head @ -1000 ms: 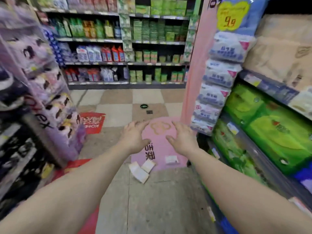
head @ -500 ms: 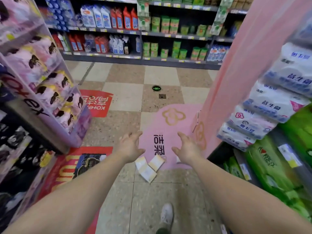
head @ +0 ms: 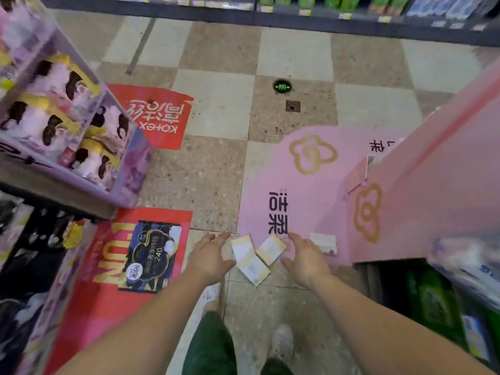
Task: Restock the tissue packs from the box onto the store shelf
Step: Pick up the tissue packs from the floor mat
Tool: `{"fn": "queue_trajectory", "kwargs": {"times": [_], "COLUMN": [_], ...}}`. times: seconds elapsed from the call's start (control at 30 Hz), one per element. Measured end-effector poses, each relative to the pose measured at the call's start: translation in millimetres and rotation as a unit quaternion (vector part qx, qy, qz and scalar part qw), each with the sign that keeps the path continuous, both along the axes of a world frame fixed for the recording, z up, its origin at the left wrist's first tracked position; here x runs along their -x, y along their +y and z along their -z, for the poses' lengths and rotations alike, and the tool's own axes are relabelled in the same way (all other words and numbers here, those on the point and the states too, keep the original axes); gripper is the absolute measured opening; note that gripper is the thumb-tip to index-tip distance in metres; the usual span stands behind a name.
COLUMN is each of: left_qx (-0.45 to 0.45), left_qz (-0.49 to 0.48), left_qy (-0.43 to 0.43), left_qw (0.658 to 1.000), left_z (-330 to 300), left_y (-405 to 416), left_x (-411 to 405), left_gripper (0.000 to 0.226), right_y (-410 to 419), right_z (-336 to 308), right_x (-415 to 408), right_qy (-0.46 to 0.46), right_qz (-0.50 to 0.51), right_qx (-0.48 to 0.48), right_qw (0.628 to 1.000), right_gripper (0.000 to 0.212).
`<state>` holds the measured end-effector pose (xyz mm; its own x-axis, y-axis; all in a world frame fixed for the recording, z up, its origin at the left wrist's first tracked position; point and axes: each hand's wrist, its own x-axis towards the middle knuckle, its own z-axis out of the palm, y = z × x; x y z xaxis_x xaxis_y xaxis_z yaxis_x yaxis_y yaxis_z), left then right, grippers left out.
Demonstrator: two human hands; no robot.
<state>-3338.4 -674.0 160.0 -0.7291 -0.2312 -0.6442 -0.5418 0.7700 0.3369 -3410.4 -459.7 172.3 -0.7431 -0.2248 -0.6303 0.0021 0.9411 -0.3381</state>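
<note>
My dark green trousers [head: 213, 345] and white shoes [head: 281, 341] stood on the speckled floor tiles [head: 205, 169] of a shop aisle, seen from above. Both bare forearms reached forward and down: my left hand [head: 208, 255] and my right hand [head: 305, 259] hung with fingers spread and relaxed, palms turned toward each other, holding nothing. Between them, on the floor, lay small white paper slips with tan edges [head: 251, 259], overlapping one another, and a further white slip [head: 323, 243] lay just beyond my right hand; their print was too blurred to read. The slips straddled the edge of a pink floor sticker [head: 303, 185] bearing a gold flower outline and the dark characters "洁柔". The same gold flower marked the pink end panel [head: 422, 185] of the shelving at my right, where green packs [head: 433, 301] and pale wrapped tissue packs [head: 465, 263] sat blurred on the store shelf. At my left a red floor sticker [head: 108, 269] read "NO.1" in yellow beside a dark pack picture marked "240". Beyond it a purple display stand [head: 67, 112] held pink and white packs, and a second red floor sticker [head: 157, 115] showed "Kotex" upside down. Farther off were a round green floor marker [head: 282, 86] and a dark shelf row [head: 297, 14] with price tags.
</note>
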Motion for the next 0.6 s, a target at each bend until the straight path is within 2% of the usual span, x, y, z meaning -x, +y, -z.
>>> {"fn": "queue_trajectory", "kwargs": {"times": [0.13, 0.27, 0.4, 0.6], "left_qx": [-0.04, -0.047, -0.041, -0.083], "left_qz": [0.03, 0.059, 0.077, 0.094], "left_qy": [-0.046, -0.072, -0.109, -0.162], "left_qw": [0.998, 0.995, 0.99, 0.979], "left_z": [61, 137, 232, 398], "left_y": [-30, -59, -76, -56], "left_x": [43, 74, 87, 78], "left_gripper": [0.078, 0.079, 0.081, 0.083], "right_y": [-18, -35, -43, -33], "right_z": [55, 137, 243, 410], "right_x": [19, 28, 27, 19], "right_qy": [-0.048, -0.095, -0.139, -0.177], "right_qz": [0.077, 0.125, 0.141, 0.182], "right_qx": [-0.008, -0.004, 0.036, 0.009], "right_qw": [0.996, 0.988, 0.98, 0.967], "right_gripper": [0.066, 0.061, 0.058, 0.056]}}
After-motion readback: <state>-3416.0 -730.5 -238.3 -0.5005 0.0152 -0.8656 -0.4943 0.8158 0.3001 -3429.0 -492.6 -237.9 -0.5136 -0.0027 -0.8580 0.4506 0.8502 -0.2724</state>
